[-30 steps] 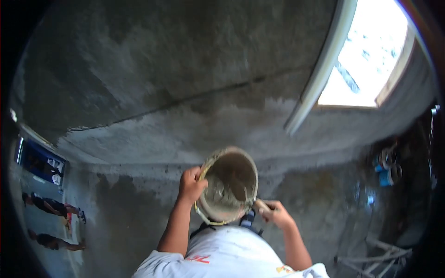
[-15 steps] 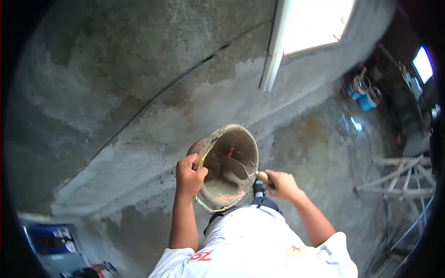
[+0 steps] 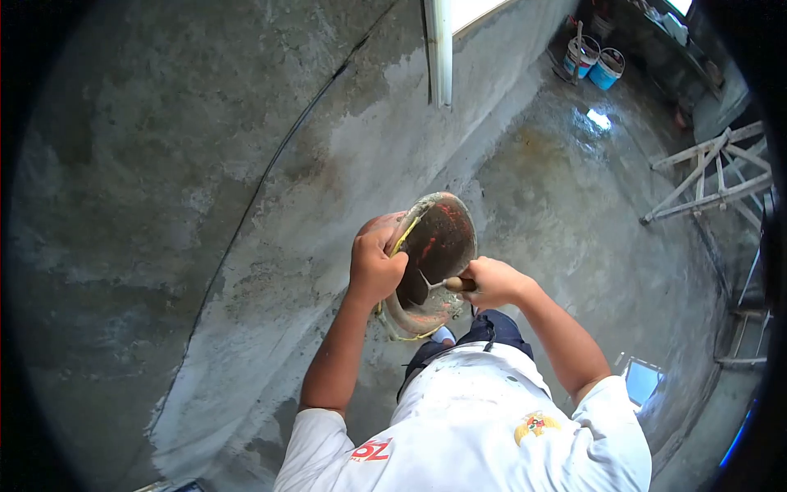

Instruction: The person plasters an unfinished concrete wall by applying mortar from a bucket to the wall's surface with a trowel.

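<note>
A mortar-smeared bucket [image 3: 451, 238] with reddish patches inside is held tilted in front of my body. My left hand [image 3: 377, 266] is closed on its left rim, beside a yellow handle or cord [image 3: 406, 235]. In my right hand [image 3: 493, 283] is the wooden handle of a trowel [image 3: 457, 284], gripped at the bucket's right side. The trowel's metal shank crosses the near opening and its blade is inside the bucket, partly in shadow. How much mortar lies at the bottom is hidden.
A rough grey plastered wall [image 3: 262, 98] fills the left, crossed by a black cable [image 3: 287, 139]. A pale vertical pipe or trim [image 3: 440, 57] runs beside a window. At the back right are two buckets [image 3: 605, 70] on the wet floor [image 3: 566, 246] and a wooden frame [image 3: 709, 176].
The bucket has tipped further, so its inside shows less and the grey mortar is no longer visible. The trowel and right hand have moved nearer the opening. The camera view has turned.
</note>
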`<state>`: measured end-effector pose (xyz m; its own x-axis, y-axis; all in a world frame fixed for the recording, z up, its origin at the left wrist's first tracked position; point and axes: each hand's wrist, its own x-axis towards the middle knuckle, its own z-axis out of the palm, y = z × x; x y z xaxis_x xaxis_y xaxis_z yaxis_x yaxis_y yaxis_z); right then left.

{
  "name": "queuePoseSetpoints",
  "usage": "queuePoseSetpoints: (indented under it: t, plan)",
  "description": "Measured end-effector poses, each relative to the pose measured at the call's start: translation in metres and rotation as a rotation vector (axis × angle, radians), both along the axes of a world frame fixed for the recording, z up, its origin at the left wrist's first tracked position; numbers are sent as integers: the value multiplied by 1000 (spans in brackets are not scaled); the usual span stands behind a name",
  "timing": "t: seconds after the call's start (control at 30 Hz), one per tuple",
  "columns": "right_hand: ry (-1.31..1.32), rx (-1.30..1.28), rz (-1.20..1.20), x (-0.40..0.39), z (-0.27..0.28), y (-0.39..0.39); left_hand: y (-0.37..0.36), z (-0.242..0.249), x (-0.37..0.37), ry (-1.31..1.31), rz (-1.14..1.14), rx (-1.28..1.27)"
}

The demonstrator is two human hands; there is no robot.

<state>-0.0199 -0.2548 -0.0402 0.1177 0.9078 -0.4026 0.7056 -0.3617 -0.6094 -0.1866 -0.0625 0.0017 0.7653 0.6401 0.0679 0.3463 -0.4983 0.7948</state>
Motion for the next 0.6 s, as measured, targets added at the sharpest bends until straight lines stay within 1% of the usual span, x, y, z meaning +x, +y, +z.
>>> queuePoseSetpoints:
  t: [0.07,0.1,0.13,0.17,0.2,0.23,0.27,0.3,0.33,0.4,0.43,0.5,0.53,0.6]
  plan:
    - [368,43,-158,-4,-6,-9,0,-4,7,-133,-25,-166]
    - [335,114,-48,1,-45,-17,3,-6,6,-129,-36,-159]
    - [331,127,-56,2,-38,-20,6,-8,5,-32,-42,-206]
    - [569,-29,-165,1,-30,-25,6,-9,2,69,-45,-254]
    - [805,-187,-270,-1,-25,-30,4,-10,-2,70,-50,-244]
    - [863,-144,-300,-1,-33,-37,4,-11,0,-8,-37,-281]
    - [999,-104,-352,-1,-46,-45,2,-11,0,-82,-23,-319]
    - [1041,-59,-390,1,-46,-52,1,0,-1,-34,31,-316]
    - [1079,-11,-426,5,-42,-57,5,-3,-5,-46,25,-298]
    - [1062,16,-480,19,-21,-67,15,-13,-7,-93,143,-473]
    - [1077,55,-467,29,-15,-72,11,-3,-3,-117,137,-455]
    - [1055,160,-457,50,2,-79,6,20,9,-234,262,-544]
    - [1055,189,-460,60,11,-81,8,21,14,-282,257,-520]
    - [1063,247,-446,85,19,-85,12,17,17,-286,352,-549]
